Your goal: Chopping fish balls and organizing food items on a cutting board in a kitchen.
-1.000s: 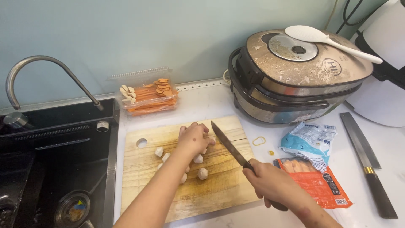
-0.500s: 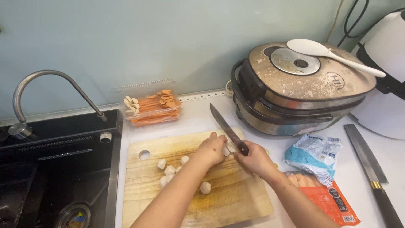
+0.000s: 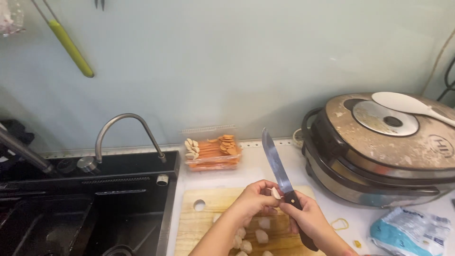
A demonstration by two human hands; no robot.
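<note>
My right hand (image 3: pixel 310 219) grips the black handle of a kitchen knife (image 3: pixel 277 166), blade pointing up and away. My left hand (image 3: pixel 256 199) pinches a small pale food piece (image 3: pixel 275 193) right against the blade near the handle. Both hands hover over a wooden cutting board (image 3: pixel 201 223). Several more pale chunks (image 3: pixel 261 235) lie on the board under my hands.
A clear tray of sliced carrots and pale slices (image 3: pixel 212 151) sits behind the board. A black sink (image 3: pixel 71 213) with a curved tap (image 3: pixel 121 128) is at left. A large cooker (image 3: pixel 384 147) with a white rice paddle (image 3: pixel 410 105) stands at right, a blue-white bag (image 3: pixel 410 230) beside it.
The view has tilted upward. My hands came together above the board; the left hand lifted a piece from the board up to the knife blade.
</note>
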